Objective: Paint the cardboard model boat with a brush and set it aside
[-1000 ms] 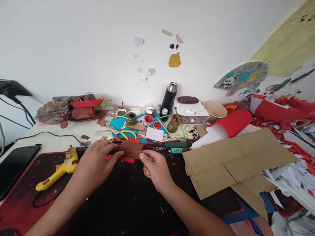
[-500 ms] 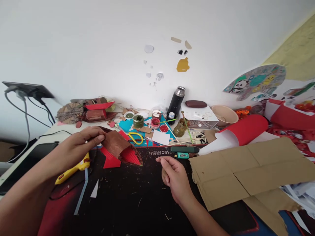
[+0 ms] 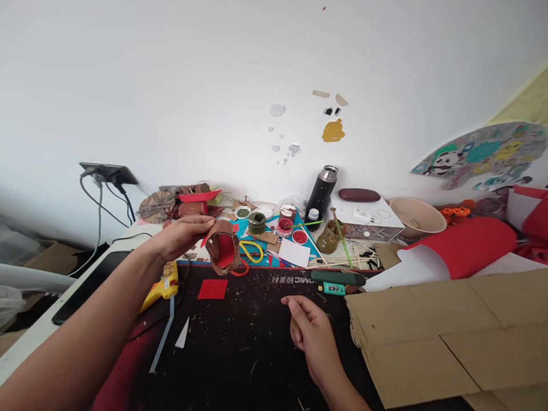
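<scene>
My left fingers [image 3: 194, 227] now pinch the curled brown-and-red cardboard piece [image 3: 222, 251], lifted above the black mat [image 3: 240, 354]; my right hand [image 3: 314, 334] has let go, loosely curled, empty.

Yellow glue gun [image 3: 161, 287], black flask [image 3: 322, 189]

Glue gun [image 3: 161, 287] lies left of cardboard sheet [image 3: 449, 337].

The left arm is stretched forward from the lower left, and the left hand [image 3: 182, 235] is raised with thumb and fingers pinched together. The right hand [image 3: 311, 334] is held low, palm turned inward, fingers loosely curled, nothing gripped.
</scene>
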`<action>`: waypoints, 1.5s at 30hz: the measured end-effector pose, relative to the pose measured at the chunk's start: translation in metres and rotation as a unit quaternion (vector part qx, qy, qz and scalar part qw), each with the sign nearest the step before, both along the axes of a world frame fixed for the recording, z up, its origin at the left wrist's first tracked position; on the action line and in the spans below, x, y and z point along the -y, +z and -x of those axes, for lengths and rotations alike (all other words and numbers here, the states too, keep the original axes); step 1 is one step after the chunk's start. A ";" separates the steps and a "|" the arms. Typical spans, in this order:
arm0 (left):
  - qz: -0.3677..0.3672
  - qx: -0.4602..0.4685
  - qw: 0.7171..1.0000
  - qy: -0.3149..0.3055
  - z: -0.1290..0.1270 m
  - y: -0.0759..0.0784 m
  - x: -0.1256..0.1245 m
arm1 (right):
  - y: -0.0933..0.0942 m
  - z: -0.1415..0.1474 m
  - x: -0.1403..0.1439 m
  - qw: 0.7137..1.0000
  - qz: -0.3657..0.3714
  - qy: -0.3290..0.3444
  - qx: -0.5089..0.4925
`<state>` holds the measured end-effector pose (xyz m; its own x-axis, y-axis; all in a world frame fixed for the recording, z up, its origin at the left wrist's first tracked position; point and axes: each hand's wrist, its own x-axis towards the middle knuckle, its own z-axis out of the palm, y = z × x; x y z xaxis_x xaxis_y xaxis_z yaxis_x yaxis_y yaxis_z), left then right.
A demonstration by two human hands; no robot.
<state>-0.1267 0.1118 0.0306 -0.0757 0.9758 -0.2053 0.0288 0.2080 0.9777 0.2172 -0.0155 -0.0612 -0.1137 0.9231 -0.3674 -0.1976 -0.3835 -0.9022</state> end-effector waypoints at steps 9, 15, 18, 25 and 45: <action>0.023 0.043 0.998 -0.039 -0.004 -0.004 -0.017 | -0.003 -0.001 0.002 1.000 0.004 0.000 -0.015; 0.043 0.052 0.996 -0.062 -0.001 -0.002 -0.018 | -0.003 -0.001 0.001 1.000 0.007 0.003 -0.018; 0.053 0.056 0.994 -0.073 -0.003 0.000 -0.016 | -0.002 -0.002 0.001 1.000 0.006 0.003 -0.021; 0.073 0.055 0.992 -0.087 -0.009 0.003 -0.013 | -0.003 -0.001 0.001 1.000 0.003 0.003 -0.020; -0.004 -0.035 0.999 -0.033 -0.008 -0.010 -0.023 | 0.001 -0.001 0.002 1.000 -0.003 0.000 -0.018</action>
